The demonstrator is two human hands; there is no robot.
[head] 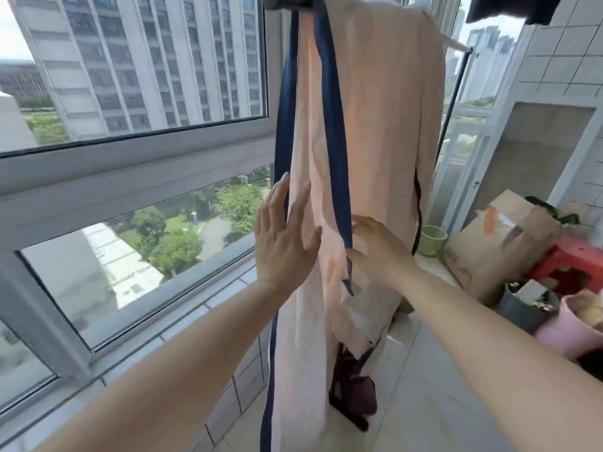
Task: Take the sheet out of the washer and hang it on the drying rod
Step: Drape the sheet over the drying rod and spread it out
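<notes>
A pale peach sheet with dark blue borders hangs in long folds from the drying rod down to near the floor. My left hand lies flat against the sheet's left edge at mid height, fingers spread and holding nothing. My right hand pinches the sheet at its inner blue border, thumb and fingers closed on the fabric. The washer is out of view.
Large windows with a tiled sill run along the left. At the right stand cardboard boxes, a red stool, a green cup and pink and grey pots. A dark item sits on the floor behind the sheet.
</notes>
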